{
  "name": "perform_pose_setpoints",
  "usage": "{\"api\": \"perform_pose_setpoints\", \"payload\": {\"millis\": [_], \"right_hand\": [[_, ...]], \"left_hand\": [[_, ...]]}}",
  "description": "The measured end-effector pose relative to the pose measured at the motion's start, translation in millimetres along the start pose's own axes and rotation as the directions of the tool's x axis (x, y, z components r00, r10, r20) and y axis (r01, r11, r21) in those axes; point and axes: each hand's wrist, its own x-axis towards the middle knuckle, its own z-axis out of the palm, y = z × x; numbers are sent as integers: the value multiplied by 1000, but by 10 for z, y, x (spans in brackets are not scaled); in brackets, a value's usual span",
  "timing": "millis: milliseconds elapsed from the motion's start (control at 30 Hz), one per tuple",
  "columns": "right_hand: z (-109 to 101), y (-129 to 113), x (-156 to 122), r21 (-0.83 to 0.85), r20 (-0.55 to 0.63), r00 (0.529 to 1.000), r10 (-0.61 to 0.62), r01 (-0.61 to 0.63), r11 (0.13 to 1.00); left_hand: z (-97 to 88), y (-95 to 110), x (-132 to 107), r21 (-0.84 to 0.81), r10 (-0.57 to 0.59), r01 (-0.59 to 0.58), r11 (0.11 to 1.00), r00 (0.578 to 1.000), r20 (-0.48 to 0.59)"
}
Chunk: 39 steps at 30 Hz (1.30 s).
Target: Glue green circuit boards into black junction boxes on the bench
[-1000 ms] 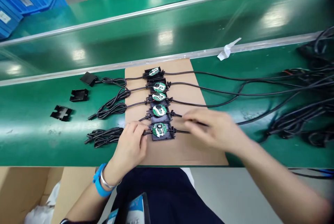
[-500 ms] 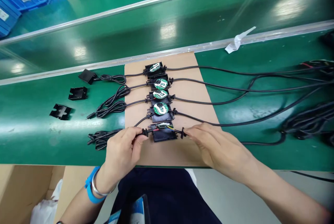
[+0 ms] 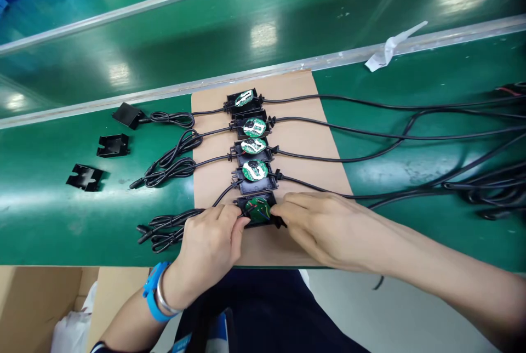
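Note:
My left hand (image 3: 213,240) pinches the black cable at the left end of the nearest black plastic case (image 3: 263,225). At its right end, my right hand (image 3: 324,224) grips the other cable, whose strain relief (image 3: 278,221) shows by the fingertips. Between them a round green circuit board (image 3: 258,209) with thin coloured wires lies in or on the case; how deep it sits I cannot tell. Just beyond stands a like open case (image 3: 258,186) with its green board (image 3: 255,170) on top, and several more are lined up behind it.
The cases stand on a brown cardboard sheet (image 3: 304,87). Coiled black cables (image 3: 164,232) and loose black covers (image 3: 113,146) lie to the left. Long cables (image 3: 370,102) run to a pile (image 3: 493,188) at right. A white paper scrap (image 3: 384,57) rests by the metal rail.
Both hands have moved inward to the nearest case, bringing the cable ends with them. Its board has turned from nearly edge-on to showing its green face. The view has shifted slightly.

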Motion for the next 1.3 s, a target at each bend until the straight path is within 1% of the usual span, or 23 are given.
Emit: {"api": "perform_pose_setpoints", "payload": {"millis": [100,267,333,433,533,700,900,1033,1133,1200,1300], "right_hand": [[16,25,81,13,77,997,9,-10,1000],[98,-14,127,-91,99,995,26,-17,996],[151,-44,111,-142,77,997,27,-16,990],[237,-92,71,-224,11,1000,0,2,974],[289,-127,38,-276,-2,1000,-27,25,961],[331,-143,26,-293,-41,999,-27,14,956],[391,-136,32,-337,-44,999,-30,13,941],[393,-145,8,-323,-58,997,-42,21,946],[407,-172,-13,-354,-77,996,-45,15,935],[424,-195,-24,-378,-93,994,-57,18,926],[450,-220,-33,-383,-102,993,-61,17,923]], "left_hand": [[21,-7,29,23,-14,13,1000,999,34],[43,-25,40,5,-38,38,999,998,41],[36,-36,43,-31,-54,55,998,998,40],[13,-59,53,-88,-65,69,994,997,43],[-11,-86,53,-115,-67,72,991,997,47],[-25,-129,34,-107,-59,62,992,998,35],[-9,-144,11,-134,-76,83,988,996,55],[4,-125,12,-102,-78,81,991,996,35],[20,-124,13,-73,-72,73,995,997,15],[30,-136,12,-80,-63,64,995,998,13],[33,-157,18,-83,-13,15,996,1000,24]]}}
